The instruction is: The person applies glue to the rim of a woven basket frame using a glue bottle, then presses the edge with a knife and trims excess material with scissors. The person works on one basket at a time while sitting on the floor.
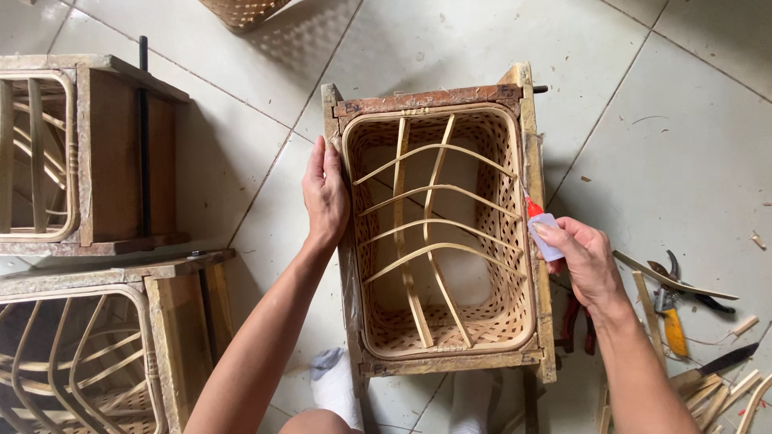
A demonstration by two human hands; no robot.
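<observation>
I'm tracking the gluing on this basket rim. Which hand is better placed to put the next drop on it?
The right hand: it already holds the small glue bottle, red tip against the basket rim's right side. The left hand only rests flat on the wooden frame.

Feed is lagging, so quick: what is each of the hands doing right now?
Left hand: open, flat against the wooden frame around the woven bamboo basket.
Right hand: closed on a small red-tipped glue bottle.
</observation>
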